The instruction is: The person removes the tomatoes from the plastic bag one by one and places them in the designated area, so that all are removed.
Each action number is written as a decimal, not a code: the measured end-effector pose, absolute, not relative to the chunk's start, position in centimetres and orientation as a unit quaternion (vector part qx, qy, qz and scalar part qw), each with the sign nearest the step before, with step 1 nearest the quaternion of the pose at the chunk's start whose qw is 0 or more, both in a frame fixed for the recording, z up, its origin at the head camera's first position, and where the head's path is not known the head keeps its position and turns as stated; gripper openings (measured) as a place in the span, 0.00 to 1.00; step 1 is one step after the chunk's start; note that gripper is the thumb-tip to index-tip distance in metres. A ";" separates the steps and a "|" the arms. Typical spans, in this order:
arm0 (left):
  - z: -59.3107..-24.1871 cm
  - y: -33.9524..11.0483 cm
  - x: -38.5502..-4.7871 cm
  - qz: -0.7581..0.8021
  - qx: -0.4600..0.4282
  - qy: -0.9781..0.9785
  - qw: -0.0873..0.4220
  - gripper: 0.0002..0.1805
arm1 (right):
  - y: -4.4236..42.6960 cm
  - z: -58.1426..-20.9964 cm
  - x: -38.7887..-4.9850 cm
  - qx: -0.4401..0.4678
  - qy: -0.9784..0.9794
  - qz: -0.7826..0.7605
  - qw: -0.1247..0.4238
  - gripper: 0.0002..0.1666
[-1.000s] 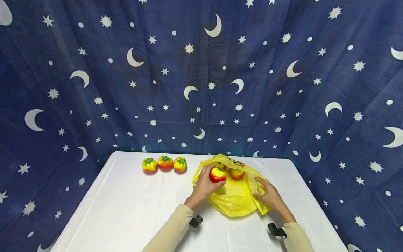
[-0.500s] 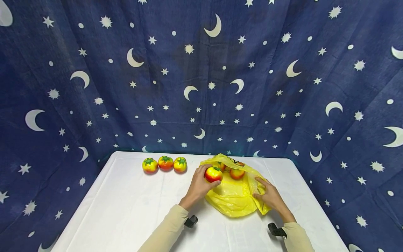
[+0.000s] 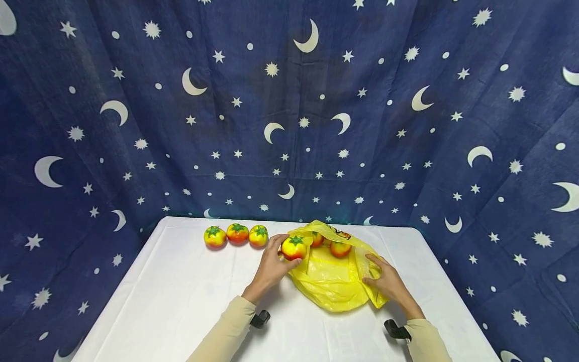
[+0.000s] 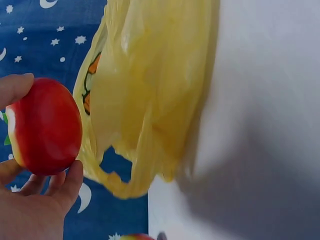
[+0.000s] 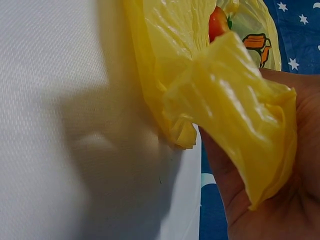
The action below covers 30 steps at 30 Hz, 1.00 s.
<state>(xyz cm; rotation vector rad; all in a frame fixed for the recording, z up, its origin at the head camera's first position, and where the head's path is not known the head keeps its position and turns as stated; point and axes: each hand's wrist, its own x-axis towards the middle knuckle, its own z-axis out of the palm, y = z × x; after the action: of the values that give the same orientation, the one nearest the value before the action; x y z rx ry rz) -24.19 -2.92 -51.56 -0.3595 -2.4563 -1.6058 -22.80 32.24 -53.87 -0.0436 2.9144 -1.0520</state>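
At about ten o'clock from the middle of the yellow plastic bag (image 3: 334, 296), right by the bag's mouth, a red-and-yellow fruit (image 3: 294, 248) with a green leafy top sits in the left hand (image 3: 270, 266). That hand's thumb and fingers clasp it from opposite sides, presumably so that the smooth, round skin cannot slip; whether the fruit touches the plastic, I cannot tell. At three o'clock the right hand (image 3: 386, 279) holds the bag's edge, its fingers curled round a gathered fold, most likely because such limp film would sag shut without support. The mouth gapes toward six o'clock, on the person's side, which seems to suit seeing and reaching in. Inside lie two more fruits: a partly covered one (image 3: 317, 239) at eleven o'clock and a plainer one (image 3: 340, 249) near twelve, both toward the back, perhaps because the bag's floor is roomiest there. Between nine and ten o'clock, outside the bag, a row of three fruits (image 3: 237, 235) stands leaf side up on the white cloth (image 3: 172, 301), probably set there to suit the left hand's reach. Counted up, one bag, two hands and six visible fruits: one held, two bagged, three in the row; the folds could hide others.
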 end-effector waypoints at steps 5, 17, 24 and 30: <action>-51.9 -4.1 -24.3 -0.555 -0.122 -0.817 0.095 0.39 | 32.1 -53.7 -22.8 -0.012 0.940 -0.340 0.022 0.46; -52.1 -6.3 -24.0 -0.527 -0.116 -0.833 0.121 0.39 | 32.2 -54.0 -23.0 -0.021 0.942 -0.334 0.013 0.45; -52.0 -7.5 -23.7 -0.525 -0.106 -0.834 0.132 0.40 | 32.3 -54.0 -23.0 -0.013 0.941 -0.336 0.022 0.46; -52.4 -8.7 -23.6 -0.524 -0.101 -0.834 0.140 0.42 | 32.4 -53.9 -23.0 -0.013 0.940 -0.340 0.022 0.45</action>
<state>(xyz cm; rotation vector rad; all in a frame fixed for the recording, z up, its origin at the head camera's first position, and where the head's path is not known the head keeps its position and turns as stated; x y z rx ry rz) -23.65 -8.67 -52.38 -0.2904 -2.4094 -1.5128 -23.03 32.44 -53.85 -0.0411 2.9126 -1.0517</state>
